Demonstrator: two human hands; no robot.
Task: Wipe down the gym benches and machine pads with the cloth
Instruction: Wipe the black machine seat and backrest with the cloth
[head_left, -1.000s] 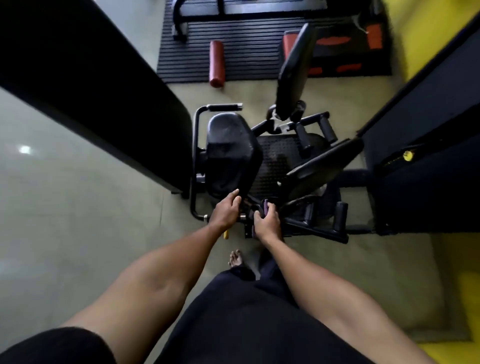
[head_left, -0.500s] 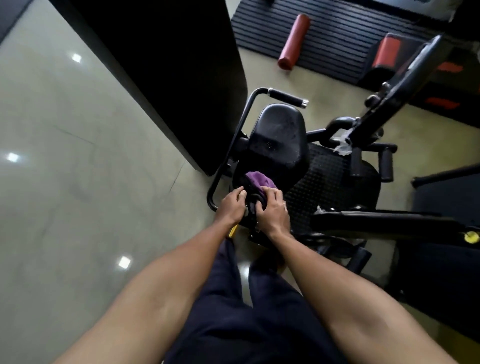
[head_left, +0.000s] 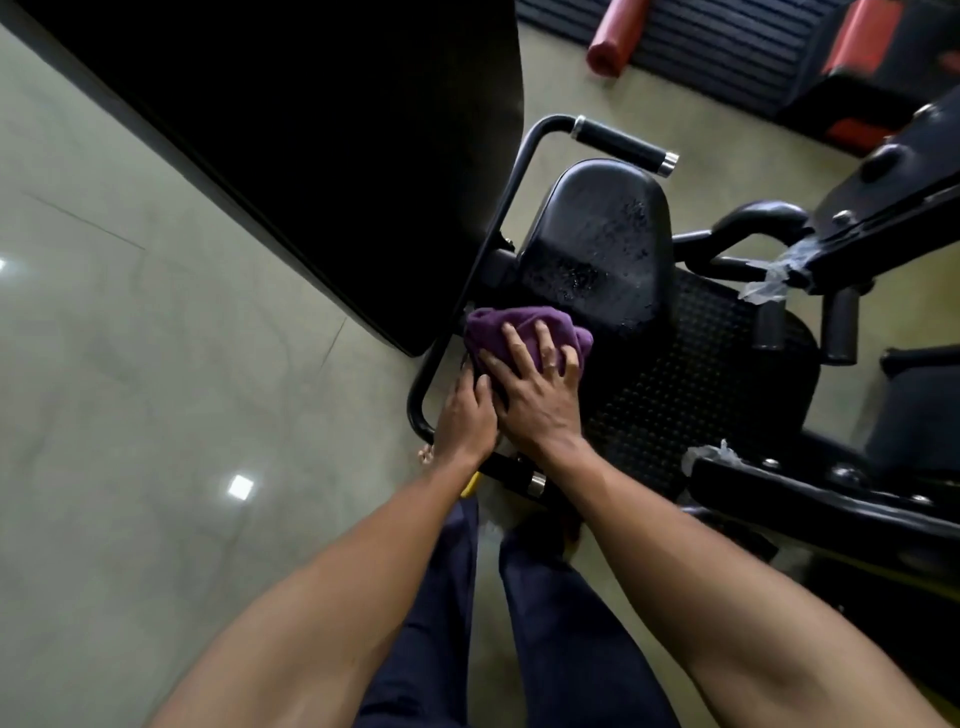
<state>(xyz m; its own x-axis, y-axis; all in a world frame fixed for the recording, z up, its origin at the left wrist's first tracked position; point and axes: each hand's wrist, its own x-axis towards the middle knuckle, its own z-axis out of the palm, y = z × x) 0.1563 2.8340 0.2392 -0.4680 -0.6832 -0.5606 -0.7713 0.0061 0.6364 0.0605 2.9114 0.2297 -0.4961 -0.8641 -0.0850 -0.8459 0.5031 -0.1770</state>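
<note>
Here the right hand (head_left: 535, 387), fingers spread, presses the cloth (head_left: 511, 327) on the wet pad (head_left: 597, 244) at its near edge; the left hand (head_left: 467, 418) has an unclear grip; the cloth could slip.

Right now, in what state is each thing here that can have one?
seat pad, wet with droplets
purple cloth, bunched up at the pad's near end
right hand, fingers spread, pressing the cloth
left hand, beside the right hand, fingertips hidden, grip unclear
red roller, lying flat on the floor

Bare forearms (head_left: 322, 613); dark navy trousers (head_left: 561, 634); bare toes (head_left: 426, 457).
</note>
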